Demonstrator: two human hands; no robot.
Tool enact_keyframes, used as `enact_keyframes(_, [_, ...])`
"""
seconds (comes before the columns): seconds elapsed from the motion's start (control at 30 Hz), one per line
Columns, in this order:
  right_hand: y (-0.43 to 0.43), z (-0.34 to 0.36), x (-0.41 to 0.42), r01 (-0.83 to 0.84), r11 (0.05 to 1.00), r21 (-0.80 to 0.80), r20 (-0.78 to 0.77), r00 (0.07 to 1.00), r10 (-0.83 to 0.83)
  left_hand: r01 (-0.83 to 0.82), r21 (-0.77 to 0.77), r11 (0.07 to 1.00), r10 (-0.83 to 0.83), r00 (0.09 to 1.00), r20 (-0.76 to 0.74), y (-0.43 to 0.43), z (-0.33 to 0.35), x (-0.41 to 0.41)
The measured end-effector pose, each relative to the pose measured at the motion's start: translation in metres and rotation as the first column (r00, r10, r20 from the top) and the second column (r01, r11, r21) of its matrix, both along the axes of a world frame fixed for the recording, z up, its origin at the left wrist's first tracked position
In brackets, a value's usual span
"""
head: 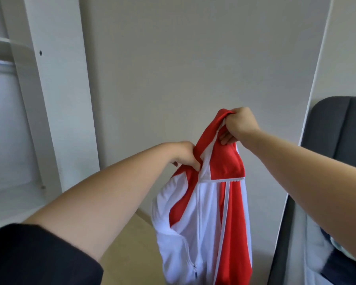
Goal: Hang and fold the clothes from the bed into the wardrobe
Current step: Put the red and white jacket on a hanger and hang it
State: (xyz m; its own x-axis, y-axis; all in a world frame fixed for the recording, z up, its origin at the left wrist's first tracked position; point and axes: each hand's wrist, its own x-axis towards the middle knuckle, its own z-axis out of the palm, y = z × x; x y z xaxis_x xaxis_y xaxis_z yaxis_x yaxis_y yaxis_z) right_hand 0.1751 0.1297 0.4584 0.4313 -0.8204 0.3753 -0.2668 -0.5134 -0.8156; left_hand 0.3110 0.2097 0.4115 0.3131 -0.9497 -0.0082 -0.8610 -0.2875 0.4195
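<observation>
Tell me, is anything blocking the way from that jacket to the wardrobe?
Nothing visible: the red and white zip jacket hangs from both hands, and the open white wardrobe lies to its left across bare floor.

Soft, even daylight, no glare, faint shadow in the shelving at left of frame, slight overall softness, wide-angle bending of straight edges toward both sides, lower corners blurred

Plain pale room, soft daylight, not much going on

Bare off-white wall [193, 58] straight ahead, evenly lit. Left side has a white shelving unit [56, 99] with an upright panel, a shelf up top and a metal rail [0, 62] under it. Light wood-look floor [127, 243] down low. Far right there's a tall white panel [308, 120] and a dark grey upholstered chair [341, 128].
</observation>
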Motion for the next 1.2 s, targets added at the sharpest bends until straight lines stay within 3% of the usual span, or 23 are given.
enact_keyframes(0.03, [-0.001,-0.002,0.0,-0.003,1.0,-0.008,-0.01,1.0,0.003,0.03,-0.034,0.999,-0.035,0.99,-0.139,-0.001,-0.006,-0.002])
enact_keyframes(0.1, [-0.004,-0.005,-0.003,-0.001,1.0,-0.026,-0.029,1.0,0.0,0.072,-0.093,0.993,-0.095,0.959,-0.268,-0.003,-0.009,-0.003])
enact_keyframes(0.2, [-0.009,-0.005,-0.012,0.015,0.999,-0.041,-0.05,0.999,-0.017,0.049,-0.123,0.991,-0.08,0.963,-0.259,-0.008,-0.006,-0.002])
enact_keyframes(0.3, [-0.014,-0.012,-0.021,0.07,0.981,-0.18,-0.141,0.985,-0.096,-0.109,-0.214,0.971,0.113,0.994,0.007,-0.012,0.002,0.005])
enact_keyframes(0.37, [-0.021,-0.019,-0.026,0.135,0.896,-0.423,-0.327,0.899,-0.29,-0.222,-0.319,0.921,0.323,0.894,0.31,-0.011,0.008,0.012])
enact_keyframes(0.43, [-0.026,-0.023,-0.032,0.121,0.798,-0.59,-0.457,0.764,-0.454,-0.268,-0.418,0.868,0.446,0.791,0.419,-0.012,0.019,0.019])
enact_keyframes(0.5, [-0.029,-0.02,-0.035,0.143,0.714,-0.685,-0.406,0.739,-0.537,-0.262,-0.539,0.8,0.513,0.765,0.389,-0.013,0.034,0.023])
enact_keyframes(0.57, [-0.032,-0.016,-0.039,0.228,0.582,-0.78,-0.206,0.785,-0.584,-0.271,-0.693,0.668,0.555,0.802,0.221,-0.013,0.043,0.028])
enact_keyframes(0.6, [-0.034,-0.013,-0.041,0.265,0.561,-0.784,-0.168,0.78,-0.603,-0.318,-0.701,0.639,0.546,0.829,0.122,-0.012,0.045,0.03])
enact_keyframes(0.63, [-0.036,-0.011,-0.042,0.26,0.601,-0.756,-0.232,0.751,-0.618,-0.364,-0.621,0.694,0.524,0.847,0.088,-0.012,0.044,0.032])
enact_keyframes(0.7, [-0.037,-0.015,-0.042,0.216,0.816,-0.537,-0.521,0.676,-0.522,-0.417,-0.295,0.859,0.445,0.895,0.03,-0.011,0.033,0.032])
enact_keyframes(0.77, [-0.037,-0.023,-0.036,0.265,0.923,-0.279,-0.615,0.689,-0.384,-0.419,-0.083,0.904,0.402,0.901,-0.164,-0.01,0.026,0.032])
enact_keyframes(0.87, [-0.034,-0.036,-0.023,0.253,0.96,0.123,-0.329,0.923,-0.201,-0.415,-0.102,0.904,0.366,0.875,-0.317,-0.009,0.021,0.038])
enact_keyframes(1.0, [-0.033,-0.034,-0.018,0.022,0.894,0.447,-0.035,0.999,-0.007,-0.427,-0.134,0.894,0.357,0.862,-0.36,-0.006,0.027,0.045])
enact_keyframes(1.1, [-0.032,-0.034,-0.023,-0.168,0.852,0.495,0.024,0.983,0.181,-0.422,-0.12,0.899,0.342,0.845,-0.41,0.001,0.027,0.058])
enact_keyframes(1.2, [-0.035,-0.043,-0.028,-0.108,0.93,0.351,-0.085,0.986,0.146,-0.321,-0.086,0.943,0.239,0.835,-0.496,0.007,0.02,0.067])
